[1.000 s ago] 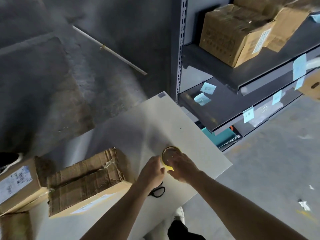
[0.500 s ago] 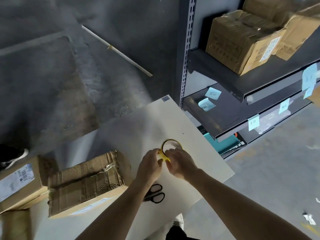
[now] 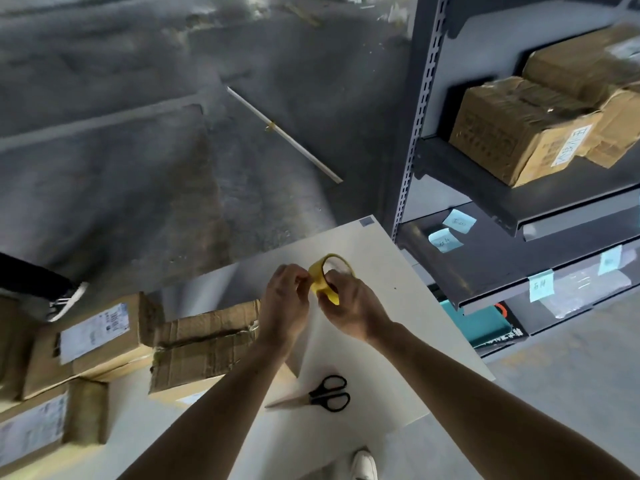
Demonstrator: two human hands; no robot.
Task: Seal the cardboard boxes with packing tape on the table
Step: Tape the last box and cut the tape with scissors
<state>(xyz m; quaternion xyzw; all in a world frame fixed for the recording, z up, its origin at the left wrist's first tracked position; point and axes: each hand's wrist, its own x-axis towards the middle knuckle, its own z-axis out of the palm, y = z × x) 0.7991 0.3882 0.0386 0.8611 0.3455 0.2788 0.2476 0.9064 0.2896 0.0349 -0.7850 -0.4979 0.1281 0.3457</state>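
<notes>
- The concrete floor [image 3: 138,168] spreads beyond both grips, with a thin white rod [image 3: 284,133] lying slantwise on it, far ahead of them.
- A grey metal shelf rack [image 3: 519,209] stands to the right of the right grip. Its upper shelf carries brown shelf boxes [image 3: 512,140].
- The pale worktop [image 3: 381,271] lies under both grips, one corner pointing away past them towards the rack.
- Three cardboard boxes sit on the worktop, all left of the left grip.
  - The creased box [image 3: 204,344] is closest, just beside the left forearm, with a dark seam across its top.
  - The labelled box [image 3: 90,341] lies further left, touching the creased one.
  - The near box [image 3: 41,427] lies left and closer to the person.
- The left grip [image 3: 284,299] hangs above the worktop, fingers curled, fingertips pinching at the yellow band of the tape roll [image 3: 317,277].
- The right grip [image 3: 353,306] is clasped round the same roll from the right, holding it on edge and clear of the worktop. The roll sits between the two grips and apart from all the boxes.
- The black-handled scissors [image 3: 327,393] lie flat on the worktop, nearer the person than both grips, between the forearms, blades pointing left.
- Small blue notes [image 3: 459,221] are stuck to the rack's shelves, right of the right grip.
</notes>
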